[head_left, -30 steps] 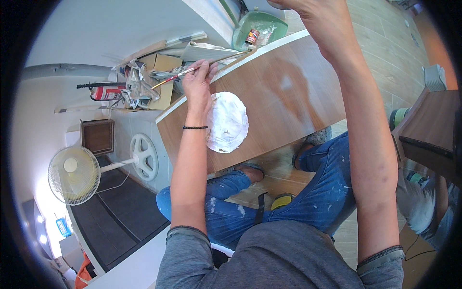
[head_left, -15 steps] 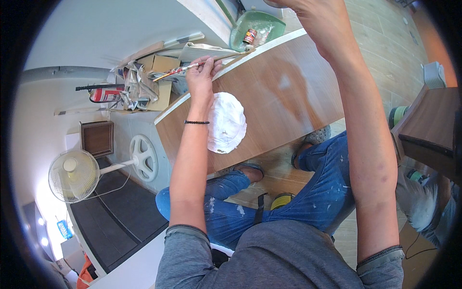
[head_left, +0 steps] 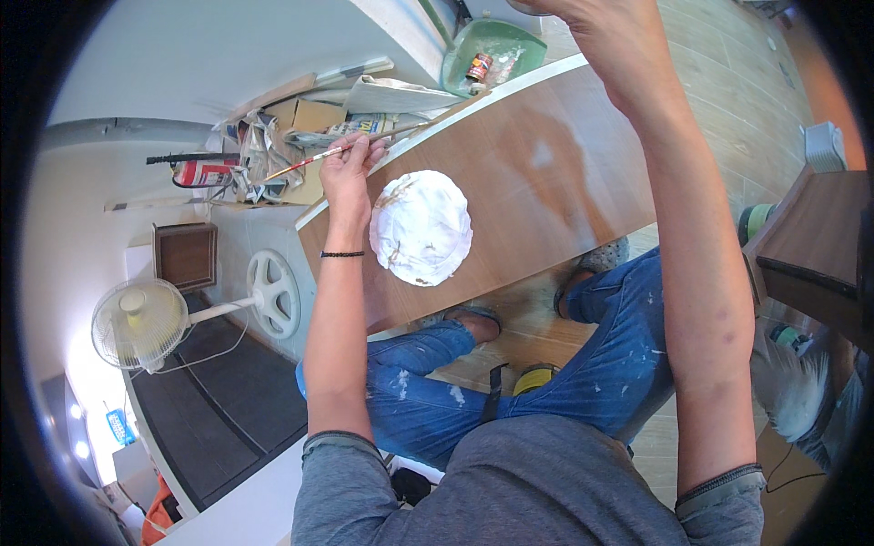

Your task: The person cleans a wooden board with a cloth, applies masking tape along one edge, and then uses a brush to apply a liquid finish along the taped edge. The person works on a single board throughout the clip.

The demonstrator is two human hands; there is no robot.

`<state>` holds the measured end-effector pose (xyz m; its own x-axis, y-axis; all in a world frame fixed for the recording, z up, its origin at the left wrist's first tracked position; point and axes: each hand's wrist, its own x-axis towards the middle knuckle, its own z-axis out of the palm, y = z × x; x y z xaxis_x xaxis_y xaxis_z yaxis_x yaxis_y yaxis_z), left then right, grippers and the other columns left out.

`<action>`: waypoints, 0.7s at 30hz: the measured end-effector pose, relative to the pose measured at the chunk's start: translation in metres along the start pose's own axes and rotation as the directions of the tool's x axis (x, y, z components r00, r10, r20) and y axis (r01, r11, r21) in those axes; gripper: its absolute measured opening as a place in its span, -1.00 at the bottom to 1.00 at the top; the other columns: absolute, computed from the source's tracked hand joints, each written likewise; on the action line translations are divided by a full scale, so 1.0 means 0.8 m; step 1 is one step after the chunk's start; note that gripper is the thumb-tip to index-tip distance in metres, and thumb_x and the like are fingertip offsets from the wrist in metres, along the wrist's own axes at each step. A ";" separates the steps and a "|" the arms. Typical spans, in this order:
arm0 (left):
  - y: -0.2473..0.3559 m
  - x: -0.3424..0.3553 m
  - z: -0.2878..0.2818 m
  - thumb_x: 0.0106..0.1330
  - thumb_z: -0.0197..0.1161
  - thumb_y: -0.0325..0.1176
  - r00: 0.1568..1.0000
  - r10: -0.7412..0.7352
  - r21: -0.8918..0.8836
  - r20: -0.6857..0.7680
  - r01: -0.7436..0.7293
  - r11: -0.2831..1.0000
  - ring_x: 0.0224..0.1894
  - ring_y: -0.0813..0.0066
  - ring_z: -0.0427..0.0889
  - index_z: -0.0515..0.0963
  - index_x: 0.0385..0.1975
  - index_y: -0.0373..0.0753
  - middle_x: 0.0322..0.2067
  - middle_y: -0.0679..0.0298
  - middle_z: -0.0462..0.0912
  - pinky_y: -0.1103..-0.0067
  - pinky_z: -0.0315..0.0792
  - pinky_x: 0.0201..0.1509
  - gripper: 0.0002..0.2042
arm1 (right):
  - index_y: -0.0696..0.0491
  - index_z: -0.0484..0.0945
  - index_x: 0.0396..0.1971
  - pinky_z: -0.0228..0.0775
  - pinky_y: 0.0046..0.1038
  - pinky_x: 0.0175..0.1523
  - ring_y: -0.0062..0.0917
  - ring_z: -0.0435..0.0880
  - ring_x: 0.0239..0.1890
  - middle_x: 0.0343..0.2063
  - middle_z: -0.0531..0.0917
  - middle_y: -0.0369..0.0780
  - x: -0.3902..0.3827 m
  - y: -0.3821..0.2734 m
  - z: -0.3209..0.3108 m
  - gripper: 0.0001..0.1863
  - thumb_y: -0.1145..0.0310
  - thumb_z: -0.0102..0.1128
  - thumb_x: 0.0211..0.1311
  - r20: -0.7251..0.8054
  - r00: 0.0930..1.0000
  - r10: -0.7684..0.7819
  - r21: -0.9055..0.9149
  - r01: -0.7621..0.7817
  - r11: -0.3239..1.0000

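My left hand (head_left: 349, 177) pinches a thin paintbrush (head_left: 300, 165) with a red and pale handle, lying slantwise across the fingers. Just to its right, a round white crinkled plate or sheet (head_left: 421, 227) with brown smears rests on a wood-grain panel (head_left: 510, 182). Over the panel's far right end, my right hand (head_left: 614, 45) is raised at the top edge of the picture. Its fingers are mostly cut off; a bit of something dark shows beside them, too little to name.
Beyond the panel lie a green dustpan (head_left: 510, 41) with a small can, and a cardboard box (head_left: 314, 116) with crumpled paper. A fire extinguisher (head_left: 200, 173) and white standing fan (head_left: 137, 326) are at the left. A dark brown wooden piece (head_left: 815, 237) stands at the right.
My left hand has moved left and slightly down with the paintbrush, uncovering the smeared left part of the white round piece. My right hand stays nearly in place.
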<state>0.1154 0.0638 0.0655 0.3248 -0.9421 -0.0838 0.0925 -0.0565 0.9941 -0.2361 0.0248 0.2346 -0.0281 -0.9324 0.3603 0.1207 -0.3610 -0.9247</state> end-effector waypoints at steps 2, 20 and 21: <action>0.001 0.000 -0.014 0.49 0.22 -0.51 1.000 0.007 0.016 -0.008 -0.007 1.000 -0.11 0.34 0.76 0.50 -0.01 -0.40 -0.09 0.06 0.71 0.53 0.69 0.03 -0.83 | 0.19 0.60 0.06 0.57 -0.49 0.03 -0.50 0.71 -0.08 -0.10 0.68 -0.18 -0.001 0.001 0.000 -0.49 0.39 0.58 0.13 0.012 1.000 -0.012 0.017 0.012 1.000; 0.025 -0.020 -0.102 0.50 0.23 -0.49 0.990 0.048 0.092 -0.131 -0.037 0.995 -0.10 0.34 0.76 0.52 -0.05 -0.36 -0.13 0.15 0.68 0.53 0.69 0.06 -0.86 | 0.18 0.61 0.05 0.57 -0.45 0.04 -0.49 0.70 -0.07 -0.11 0.70 -0.19 -0.003 -0.002 0.005 -0.48 0.36 0.60 0.12 0.009 1.000 0.025 0.004 -0.025 1.000; 0.028 -0.022 -0.101 0.50 0.23 -0.49 0.988 0.058 0.065 -0.143 -0.049 0.997 -0.10 0.34 0.76 0.52 -0.06 -0.36 -0.13 0.14 0.69 0.53 0.69 0.06 -0.87 | 0.18 0.61 0.06 0.57 -0.45 0.04 -0.49 0.70 -0.07 -0.11 0.70 -0.19 -0.002 -0.005 0.006 -0.48 0.36 0.60 0.12 -0.004 0.999 0.039 -0.020 -0.040 0.999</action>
<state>0.1881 0.1059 0.0833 0.4611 -0.8867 -0.0348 0.0153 -0.0313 0.9994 -0.2319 0.0279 0.2379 -0.0272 -0.9460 0.3231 0.1019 -0.3242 -0.9405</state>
